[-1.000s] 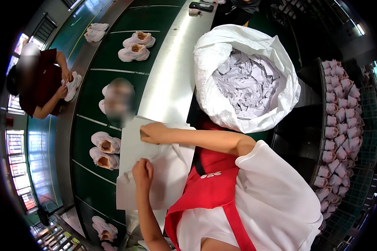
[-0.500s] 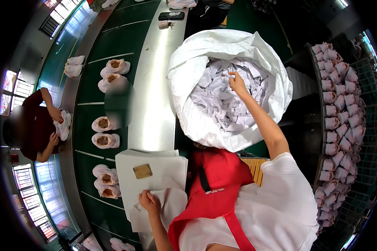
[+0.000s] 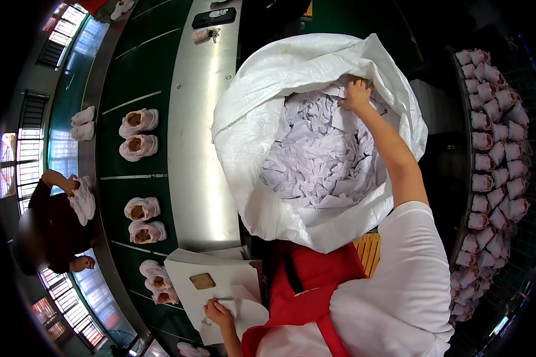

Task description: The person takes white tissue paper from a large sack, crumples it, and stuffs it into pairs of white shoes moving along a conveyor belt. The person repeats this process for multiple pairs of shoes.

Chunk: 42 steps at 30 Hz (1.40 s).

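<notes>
A: Sack (image 3: 253,119) first: one big white woven sack, mouth rolled open, packed with crumpled white paper scraps (image 3: 321,160). Where are the hands against it?

B: The right hand (image 3: 357,95) is inside the sack's mouth at its far rim, fingers curled down onto the paper scraps; whether it has actually pinched a piece I cannot tell. The left hand (image 3: 218,312) is on the near side of the sack, below its bottom edge, fingers pressed flat on a stack of white paper sheets (image 3: 220,291).

A: Anything on that stack?

B: One small brown square pad (image 3: 202,281), just beyond the left hand, nearer the sack.

A: And left of the sack?

B: A steel counter (image 3: 199,149) runs alongside it, then a green conveyor belt (image 3: 131,77). On the belt I count seven shoes wrapped in white paper (image 3: 138,121) clearly shown: two pairs lying side by side, then three near the sheet stack. One white bundle (image 3: 83,115) lies on the belt's far edge.

A: Right of the sack?

B: A rack (image 3: 494,143) holding many pink paper-stuffed shoes in rows, too many to count surely.

A: Other people?

B: One co-worker (image 3: 53,226), far left of the sack past the belt, holding a white wrapped item.

A: Far end of the counter?

B: One dark flat device (image 3: 214,16) and a small object beside it.
</notes>
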Available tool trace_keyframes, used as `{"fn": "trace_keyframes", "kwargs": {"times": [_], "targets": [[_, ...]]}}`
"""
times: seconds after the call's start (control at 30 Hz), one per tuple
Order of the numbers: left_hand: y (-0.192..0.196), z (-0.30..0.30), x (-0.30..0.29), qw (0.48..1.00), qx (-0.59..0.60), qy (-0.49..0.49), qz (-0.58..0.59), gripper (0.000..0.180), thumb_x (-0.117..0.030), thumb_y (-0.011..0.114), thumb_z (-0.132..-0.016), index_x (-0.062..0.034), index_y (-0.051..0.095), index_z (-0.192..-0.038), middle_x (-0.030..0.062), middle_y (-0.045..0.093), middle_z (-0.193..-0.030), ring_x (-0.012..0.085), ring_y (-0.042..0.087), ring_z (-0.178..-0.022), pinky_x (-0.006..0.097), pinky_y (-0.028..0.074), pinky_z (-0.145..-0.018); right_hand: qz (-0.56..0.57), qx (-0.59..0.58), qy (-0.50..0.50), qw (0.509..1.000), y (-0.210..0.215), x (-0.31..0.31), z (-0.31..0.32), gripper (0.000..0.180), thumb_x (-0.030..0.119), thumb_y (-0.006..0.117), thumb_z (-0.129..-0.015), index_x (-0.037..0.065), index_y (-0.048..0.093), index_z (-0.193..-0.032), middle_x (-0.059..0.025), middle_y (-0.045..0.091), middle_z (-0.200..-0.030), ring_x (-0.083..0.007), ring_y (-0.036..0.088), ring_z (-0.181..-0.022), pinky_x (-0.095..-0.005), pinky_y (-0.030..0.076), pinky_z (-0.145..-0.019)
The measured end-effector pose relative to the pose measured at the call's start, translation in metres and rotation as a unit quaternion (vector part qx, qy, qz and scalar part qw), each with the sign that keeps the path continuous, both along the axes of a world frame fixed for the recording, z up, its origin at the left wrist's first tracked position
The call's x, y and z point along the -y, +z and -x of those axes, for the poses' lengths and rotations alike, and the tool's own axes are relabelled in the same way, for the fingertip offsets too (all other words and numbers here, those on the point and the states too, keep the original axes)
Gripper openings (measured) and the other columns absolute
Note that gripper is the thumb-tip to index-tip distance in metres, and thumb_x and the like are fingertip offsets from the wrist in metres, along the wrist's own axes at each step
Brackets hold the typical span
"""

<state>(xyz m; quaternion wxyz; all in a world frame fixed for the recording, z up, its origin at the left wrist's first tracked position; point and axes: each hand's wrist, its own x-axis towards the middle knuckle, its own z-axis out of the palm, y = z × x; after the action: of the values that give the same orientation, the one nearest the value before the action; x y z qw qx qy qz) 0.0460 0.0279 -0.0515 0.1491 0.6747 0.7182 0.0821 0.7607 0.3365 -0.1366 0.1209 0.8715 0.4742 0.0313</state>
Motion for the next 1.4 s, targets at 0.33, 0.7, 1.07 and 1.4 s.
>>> {"fn": "trace_keyframes", "kwargs": {"times": [0.33, 0.7, 1.07, 1.4], "targets": [[0.007, 0.006, -0.005, 0.999, -0.020, -0.004, 0.040, 0.019, -0.014, 0.040, -0.084, -0.0008, 0.051, -0.074, 0.0165, 0.052, -0.070, 0.0370, 0.046, -0.068, 0.045, 0.036, -0.065, -0.247, -0.035, 0.110, 0.962, -0.111, -0.004, -0.074, 0.034, 0.021, 0.064, -0.074, 0.010, 0.064, -0.106, -0.0129, 0.063, -0.111, -0.0319, 0.060, -0.098, -0.0411, 0.051, -0.080], [0.010, -0.010, 0.002, 1.000, 0.011, 0.007, -0.017, 0.022, -0.014, 0.041, -0.085, 0.0003, 0.055, -0.077, 0.0188, 0.054, -0.069, 0.0380, 0.047, -0.067, 0.045, 0.036, -0.064, -0.034, -0.185, 0.134, 0.973, 0.067, 0.004, -0.048, 0.051, 0.022, 0.065, -0.070, 0.003, 0.056, -0.116, -0.0228, 0.061, -0.110, -0.0382, 0.058, -0.101, -0.0423, 0.048, -0.087], [0.006, -0.007, 0.007, 0.997, 0.019, 0.023, -0.074, 0.021, -0.012, 0.042, -0.086, -0.0008, 0.057, -0.077, 0.0174, 0.056, -0.068, 0.0371, 0.048, -0.067, 0.045, 0.038, -0.063, -0.102, -0.148, 0.175, 0.968, -0.037, 0.097, 0.240, 0.092, 0.021, 0.083, -0.052, 0.003, 0.038, -0.130, -0.0131, 0.050, -0.100, -0.0282, 0.051, -0.096, -0.0367, 0.047, -0.078], [-0.002, -0.004, 0.014, 0.998, 0.001, 0.025, -0.056, 0.020, -0.010, 0.042, -0.085, -0.0003, 0.057, -0.080, 0.0182, 0.057, -0.072, 0.0366, 0.048, -0.069, 0.045, 0.038, -0.063, -0.317, -0.235, -0.066, 0.917, 0.040, 0.139, 0.019, 0.052, 0.026, 0.070, -0.078, 0.004, 0.046, -0.120, -0.0184, 0.059, -0.108, -0.0329, 0.059, -0.097, -0.0387, 0.047, -0.082]]}}
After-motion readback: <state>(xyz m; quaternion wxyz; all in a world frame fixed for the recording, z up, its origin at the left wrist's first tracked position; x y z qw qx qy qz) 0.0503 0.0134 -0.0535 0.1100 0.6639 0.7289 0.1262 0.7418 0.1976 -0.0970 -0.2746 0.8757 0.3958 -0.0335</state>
